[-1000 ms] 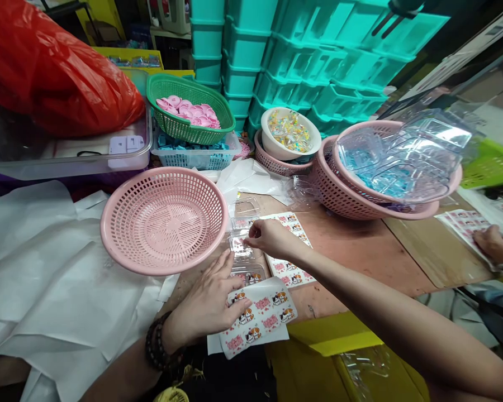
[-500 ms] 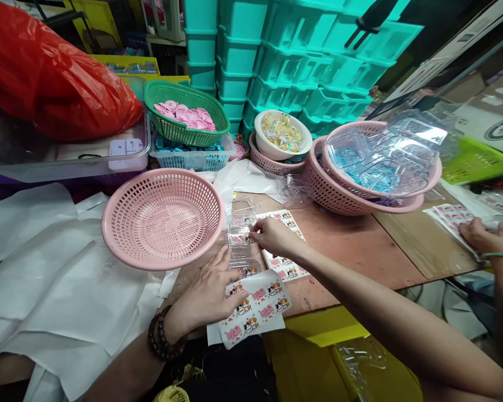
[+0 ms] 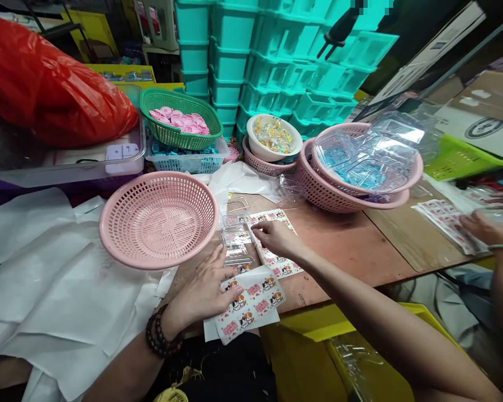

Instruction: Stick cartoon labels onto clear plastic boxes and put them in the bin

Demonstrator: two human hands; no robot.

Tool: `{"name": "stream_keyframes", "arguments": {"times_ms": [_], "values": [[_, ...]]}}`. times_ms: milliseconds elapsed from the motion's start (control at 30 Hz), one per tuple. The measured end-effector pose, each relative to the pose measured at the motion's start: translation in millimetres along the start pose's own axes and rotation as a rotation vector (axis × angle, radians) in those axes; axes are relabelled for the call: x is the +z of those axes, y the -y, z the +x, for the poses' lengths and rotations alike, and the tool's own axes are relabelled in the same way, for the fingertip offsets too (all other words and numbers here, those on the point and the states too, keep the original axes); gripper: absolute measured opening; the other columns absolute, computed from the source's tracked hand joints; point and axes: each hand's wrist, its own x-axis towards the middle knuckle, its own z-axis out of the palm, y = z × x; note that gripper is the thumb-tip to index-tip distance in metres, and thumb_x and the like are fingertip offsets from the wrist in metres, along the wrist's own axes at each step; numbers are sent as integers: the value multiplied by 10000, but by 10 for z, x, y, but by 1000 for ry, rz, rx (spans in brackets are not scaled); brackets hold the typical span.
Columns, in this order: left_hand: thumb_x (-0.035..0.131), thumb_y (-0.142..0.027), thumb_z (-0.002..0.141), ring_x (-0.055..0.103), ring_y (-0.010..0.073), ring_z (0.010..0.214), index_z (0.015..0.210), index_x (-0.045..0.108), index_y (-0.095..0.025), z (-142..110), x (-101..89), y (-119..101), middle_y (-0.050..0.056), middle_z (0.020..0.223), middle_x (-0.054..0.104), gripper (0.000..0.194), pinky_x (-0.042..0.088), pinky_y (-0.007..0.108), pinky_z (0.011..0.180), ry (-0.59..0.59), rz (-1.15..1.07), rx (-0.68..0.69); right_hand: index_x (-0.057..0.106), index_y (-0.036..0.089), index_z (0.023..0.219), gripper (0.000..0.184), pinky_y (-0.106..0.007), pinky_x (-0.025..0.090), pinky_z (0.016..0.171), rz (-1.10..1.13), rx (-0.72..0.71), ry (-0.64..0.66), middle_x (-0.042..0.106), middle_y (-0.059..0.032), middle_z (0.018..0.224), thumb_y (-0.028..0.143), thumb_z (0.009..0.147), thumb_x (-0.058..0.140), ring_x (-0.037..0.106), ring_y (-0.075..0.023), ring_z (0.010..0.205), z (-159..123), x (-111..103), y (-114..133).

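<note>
My left hand (image 3: 207, 286) has its thumb over a sheet of cat-and-dog stickers (image 3: 251, 301), gripping it at the front edge of the table. Its outstretched fingers reach toward a row of small clear plastic cases (image 3: 237, 240), some showing stickers on them. Just right of the row, my right hand (image 3: 276, 237) is closed in a pinch beside one case. Whatever sits between those fingertips is too small to make out. Under and behind that hand lies a larger stack of the same sticker sheets (image 3: 287, 270).
A pink basket (image 3: 109, 223) stands at left beside crumpled white paper (image 3: 67, 279). Pink baskets (image 3: 331, 192) holding clear plastic packs are at right. Behind are a white bowl (image 3: 255, 146), a green basket (image 3: 171, 137) and turquoise bins (image 3: 230, 61). Another person's hands (image 3: 482, 226) work at far right.
My right hand's fingertips have drawn slightly away from the case, to the right. My left hand still holds the sticker sheet. The whole view has shifted a little.
</note>
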Motion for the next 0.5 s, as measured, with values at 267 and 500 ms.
{"name": "stream_keyframes", "arguments": {"times_ms": [267, 500], "values": [[639, -398, 881, 214, 322, 1510, 1178, 709, -196, -9, -19, 11, 153, 1599, 301, 366, 268, 539, 1203, 9, -25, 25, 608, 83, 1288, 668, -258, 413, 630, 154, -100, 159, 648, -17, 755, 405, 728, 778, 585, -164, 667, 94, 63, -137], [590, -319, 925, 665, 257, 1139, 892, 729, -220, -710, -300, 13, 91, 1206, 710, 173, 579, 380, 925, -58, -205, 117, 624, 164, 983, 372, -244, 328, 544, 303, -195, 28, 477, 82, 591, 308, 666, 753, 437, -107, 538, 85, 172, -376]]}}
